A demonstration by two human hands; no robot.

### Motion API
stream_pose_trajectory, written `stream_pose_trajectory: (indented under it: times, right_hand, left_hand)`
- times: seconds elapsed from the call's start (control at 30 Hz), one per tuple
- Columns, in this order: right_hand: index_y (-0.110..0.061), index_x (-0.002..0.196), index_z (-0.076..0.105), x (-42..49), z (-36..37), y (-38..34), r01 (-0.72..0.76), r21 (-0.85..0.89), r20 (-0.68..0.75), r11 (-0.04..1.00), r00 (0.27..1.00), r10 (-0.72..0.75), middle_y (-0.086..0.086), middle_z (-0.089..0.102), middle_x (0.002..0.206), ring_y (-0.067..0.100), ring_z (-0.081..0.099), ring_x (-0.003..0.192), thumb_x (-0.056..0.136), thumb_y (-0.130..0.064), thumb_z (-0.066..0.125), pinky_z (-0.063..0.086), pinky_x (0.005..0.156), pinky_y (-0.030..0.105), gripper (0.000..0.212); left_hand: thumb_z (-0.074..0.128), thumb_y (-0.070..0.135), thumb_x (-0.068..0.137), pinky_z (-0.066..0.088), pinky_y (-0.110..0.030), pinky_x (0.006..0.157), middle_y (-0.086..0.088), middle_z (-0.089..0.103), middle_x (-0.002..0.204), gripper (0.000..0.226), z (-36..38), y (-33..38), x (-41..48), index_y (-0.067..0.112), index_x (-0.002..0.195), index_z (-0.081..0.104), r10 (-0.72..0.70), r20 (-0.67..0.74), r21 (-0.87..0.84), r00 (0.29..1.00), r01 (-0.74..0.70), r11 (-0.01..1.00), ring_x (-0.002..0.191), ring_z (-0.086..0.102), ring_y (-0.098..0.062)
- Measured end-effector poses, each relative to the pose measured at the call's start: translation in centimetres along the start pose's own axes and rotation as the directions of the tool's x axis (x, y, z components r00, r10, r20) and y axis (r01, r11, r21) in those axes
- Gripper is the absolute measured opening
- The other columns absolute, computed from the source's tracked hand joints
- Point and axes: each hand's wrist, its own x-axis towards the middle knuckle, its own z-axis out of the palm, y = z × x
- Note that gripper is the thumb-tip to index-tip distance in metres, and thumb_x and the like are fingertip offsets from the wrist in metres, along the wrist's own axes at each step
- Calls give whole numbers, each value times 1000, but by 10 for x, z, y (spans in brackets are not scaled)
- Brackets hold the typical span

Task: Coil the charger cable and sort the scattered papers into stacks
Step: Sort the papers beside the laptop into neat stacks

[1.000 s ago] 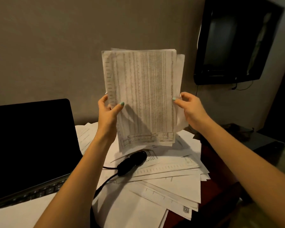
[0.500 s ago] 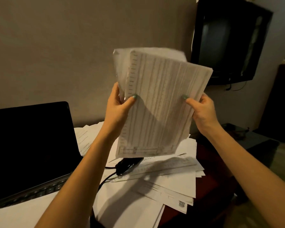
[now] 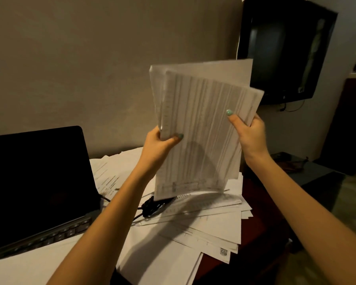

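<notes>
- The left hand [image 3: 158, 144] and right hand [image 3: 249, 136] hold a sheaf of papers [image 3: 201, 130] upright above the tabletop [image 3: 255, 233], toward its back right corner. Each hand's fingers pinch one side edge, thumb in front.
- The sheets look light, floppy and slippery against one another, and their tops are uneven. Gripping both long edges midway likely suits squaring them.
- The charger cable [image 3: 152, 206] lies below among scattered papers [image 3: 203, 229], beside the laptop [image 3: 35, 177].

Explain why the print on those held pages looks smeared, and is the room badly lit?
Head view: the held sheets are motion-blurred, print streaked into lines; the light is dim and yellowish; a curved shadow crosses them beside the left hand; the scattered papers below lie partly shaded; the television shows a pale reflection.
</notes>
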Motion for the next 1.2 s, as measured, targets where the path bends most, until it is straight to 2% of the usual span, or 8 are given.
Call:
stream_pose_trajectory:
  times: [0.13,0.33,0.5,0.7,0.87,1.0,1.1,1.2]
  right_hand:
    - [-17,110,57,-7,-6,12,9,-80,-48,997,999,-13,-10,66,100,-1,67,88,91,-25,64,57,76,22,22]
    - [-20,114,54,-4,-8,26,2,-124,-79,992,997,-11,-3,65,108,8,66,96,94,-22,61,56,81,27,22]
    - [-14,134,46,-26,-3,45,-104,-43,-39,994,994,103,-12,61,113,-7,59,98,94,-21,61,48,81,9,43]
    - [-16,103,61,-30,-27,49,-274,-152,183,950,936,299,-5,69,96,17,66,101,90,-18,65,56,81,22,14]
    - [-5,102,65,-41,-35,41,-277,-242,267,930,902,338,21,67,108,29,67,95,87,-10,67,56,86,38,15]
    - [-9,92,65,-57,-27,31,-383,-139,291,913,866,408,9,68,90,24,66,83,86,-7,67,59,63,25,7]
    - [-13,91,63,-68,-12,21,-436,-14,321,900,850,417,6,67,86,22,66,79,89,-6,63,59,64,31,7]
    - [-14,94,61,-80,8,13,-408,47,329,912,868,371,3,67,84,17,66,75,91,-2,59,59,66,33,12]
  left_hand:
    - [70,12,85,58,-31,83,-3,65,113,42,5,-3,-3,13,122,50,15,-64,-68,998,-20,997,95,67,-11]
    - [65,8,89,55,-23,76,-3,62,110,33,8,0,0,13,119,52,128,-13,32,992,-128,991,97,63,-12]
    - [68,16,88,54,-37,81,-3,65,94,8,9,-16,-6,22,92,64,-70,-49,27,996,72,997,91,62,-20]
    - [63,15,91,54,-28,71,1,68,93,9,2,-14,-11,17,100,65,-146,-155,-138,977,125,983,85,65,-14]
    - [61,7,91,55,-30,68,-3,66,87,7,-10,6,-19,13,93,64,-158,-195,-229,968,112,967,78,65,-17]
    - [63,10,92,59,-38,68,-10,65,92,17,-29,21,-35,6,106,55,-288,-331,-426,899,130,896,80,66,-21]
    - [60,13,94,58,-37,67,-13,66,110,39,-52,25,-52,3,130,50,-363,-360,-499,859,152,854,92,67,-24]
    - [55,13,94,56,-34,68,-13,65,119,40,-77,30,-80,4,133,54,-398,-364,-490,842,190,851,101,65,-28]
